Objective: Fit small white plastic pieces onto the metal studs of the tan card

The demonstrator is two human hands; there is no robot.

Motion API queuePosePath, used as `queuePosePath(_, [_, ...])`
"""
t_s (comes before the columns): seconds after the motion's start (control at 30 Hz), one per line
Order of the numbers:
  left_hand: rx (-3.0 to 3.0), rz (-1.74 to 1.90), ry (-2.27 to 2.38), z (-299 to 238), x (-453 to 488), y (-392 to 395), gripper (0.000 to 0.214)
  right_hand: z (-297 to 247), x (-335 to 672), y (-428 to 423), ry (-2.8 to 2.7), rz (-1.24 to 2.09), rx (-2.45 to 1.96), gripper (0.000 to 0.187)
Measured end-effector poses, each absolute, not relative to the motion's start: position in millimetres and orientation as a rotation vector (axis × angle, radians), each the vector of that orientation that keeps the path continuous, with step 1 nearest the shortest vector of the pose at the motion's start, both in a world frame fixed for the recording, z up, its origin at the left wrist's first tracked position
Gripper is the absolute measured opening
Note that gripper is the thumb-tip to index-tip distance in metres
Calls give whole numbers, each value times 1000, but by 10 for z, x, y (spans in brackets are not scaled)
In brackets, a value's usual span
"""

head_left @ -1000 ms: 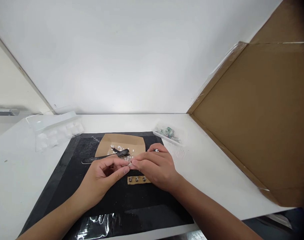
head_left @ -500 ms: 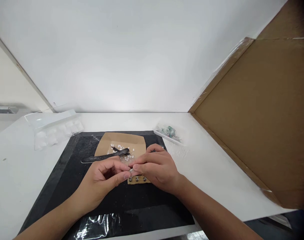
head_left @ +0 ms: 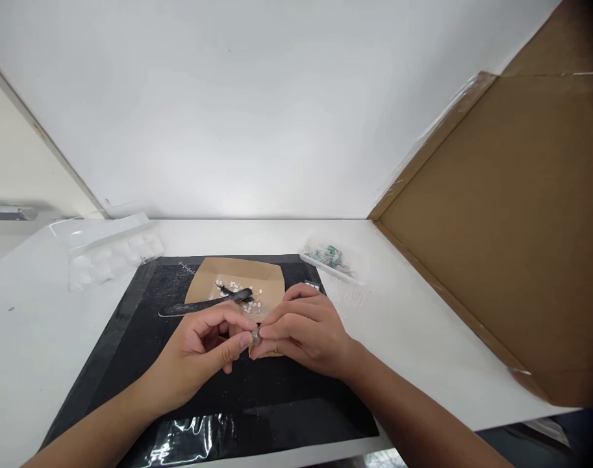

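Observation:
My left hand point(head_left: 203, 341) and my right hand point(head_left: 308, 331) meet over the middle of the black mat point(head_left: 218, 406). Between their fingertips is a small, shiny greyish round piece point(head_left: 256, 336), too small to name; both hands pinch it. Just beneath my right fingers lies a tan strip point(head_left: 271, 355), mostly covered by that hand. Beyond the fingertips sits a brown card tray point(head_left: 232, 268) holding small white bits point(head_left: 234, 286). A black emery board point(head_left: 199, 307) lies slanted across the tray's near left edge.
At the back left stands an opened clear plastic case point(head_left: 113, 253) with white contents. A shallow clear tray point(head_left: 330, 260) of small green and clear packets sits at the back right. A cardboard panel point(head_left: 491, 227) rises along the right side; a white wall point(head_left: 238, 117) stands behind.
My right fingers have moved down slightly and cover more of the tan strip, hiding the metal rounds on it. The greyish piece now shows more plainly between the fingertips.

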State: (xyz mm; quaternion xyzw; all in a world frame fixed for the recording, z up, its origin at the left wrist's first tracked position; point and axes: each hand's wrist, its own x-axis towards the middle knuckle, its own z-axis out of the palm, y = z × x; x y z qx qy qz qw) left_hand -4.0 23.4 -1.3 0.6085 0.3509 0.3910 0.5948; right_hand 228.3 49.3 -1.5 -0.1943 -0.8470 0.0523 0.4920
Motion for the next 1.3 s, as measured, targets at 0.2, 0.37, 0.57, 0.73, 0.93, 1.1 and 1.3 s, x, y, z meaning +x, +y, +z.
queuePosePath(0.2, [1360, 872, 767, -7, -13, 220, 18, -32, 2252, 474, -2047, 107, -508, 22])
queuePosePath(0.37, [1326, 862, 804, -13, -23, 212, 20, -36, 2241, 465, -2022, 114, -553, 27])
queuePosePath(0.57, [1264, 853, 857, -26, -22, 216, 24, -18, 2247, 453, -2028, 165, -597, 26])
queuePosePath(0.73, [1240, 843, 921, -1, -7, 218, 29, -12, 2254, 448, -2079, 224, -608, 26])
queuePosePath(0.93, [1240, 840, 967, -1, -8, 212, 34, -21, 2255, 449, -2081, 284, -608, 22])
queuePosePath(1.1, [1244, 835, 972, -24, -14, 217, 34, -26, 2263, 447, -2089, 256, -620, 21])
queuePosePath(1.3, [1270, 839, 971, -3, -2, 222, 33, -36, 2272, 453, -2091, 173, -608, 22])
